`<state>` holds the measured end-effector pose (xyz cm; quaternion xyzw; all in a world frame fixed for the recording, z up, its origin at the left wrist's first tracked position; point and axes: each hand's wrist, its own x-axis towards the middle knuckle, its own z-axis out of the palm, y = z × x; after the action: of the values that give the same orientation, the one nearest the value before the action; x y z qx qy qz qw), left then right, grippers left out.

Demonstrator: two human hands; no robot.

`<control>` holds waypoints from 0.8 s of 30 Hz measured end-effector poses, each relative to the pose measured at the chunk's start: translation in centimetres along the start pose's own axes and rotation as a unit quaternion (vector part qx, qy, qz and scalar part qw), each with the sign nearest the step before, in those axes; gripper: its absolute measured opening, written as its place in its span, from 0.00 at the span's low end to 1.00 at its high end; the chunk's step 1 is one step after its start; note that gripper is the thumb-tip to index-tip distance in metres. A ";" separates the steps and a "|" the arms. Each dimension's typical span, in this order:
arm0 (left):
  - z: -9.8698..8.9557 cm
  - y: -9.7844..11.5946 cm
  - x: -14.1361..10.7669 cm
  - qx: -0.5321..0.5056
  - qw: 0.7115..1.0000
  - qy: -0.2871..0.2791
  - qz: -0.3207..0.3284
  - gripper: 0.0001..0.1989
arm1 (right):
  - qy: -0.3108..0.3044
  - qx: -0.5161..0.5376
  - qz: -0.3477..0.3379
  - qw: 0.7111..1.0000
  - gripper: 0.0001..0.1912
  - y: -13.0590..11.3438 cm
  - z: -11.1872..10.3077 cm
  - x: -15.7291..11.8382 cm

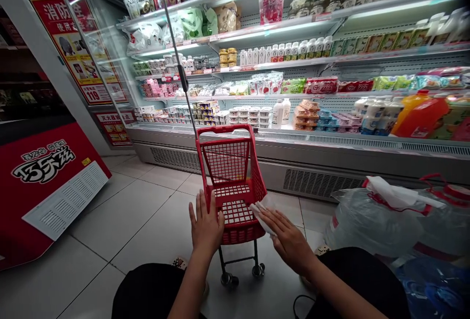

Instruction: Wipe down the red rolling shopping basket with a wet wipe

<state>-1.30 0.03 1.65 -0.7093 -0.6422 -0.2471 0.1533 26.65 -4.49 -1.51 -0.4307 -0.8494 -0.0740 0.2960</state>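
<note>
A small red shopping cart with a mesh basket and dark wheels stands on the tiled floor in front of me. At the basket's left side is my left hand, fingers spread and holding nothing. My right hand lies along the right side of the basket, its fingers together over a crumpled white cloth or tissue, which is pressed against the red rim. Part of the cloth is hidden under the fingers.
Beyond the cart runs an open refrigerated display with stocked shelves. A red freezer stands at left. Large clear water bottles are on the floor at right, beside my knee. A thin dark cable lies near my right foot.
</note>
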 end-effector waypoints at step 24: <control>-0.5 -2.6 -1.4 0.016 0.997 -0.025 0.069 0.34 | -0.011 -0.021 -0.033 0.999 0.38 2.7 -0.1 5.3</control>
<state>-4.02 -1.10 1.05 -0.7556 -0.5988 -0.2080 0.1650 26.39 0.80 1.28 -0.4090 -0.8649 -0.0965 0.2746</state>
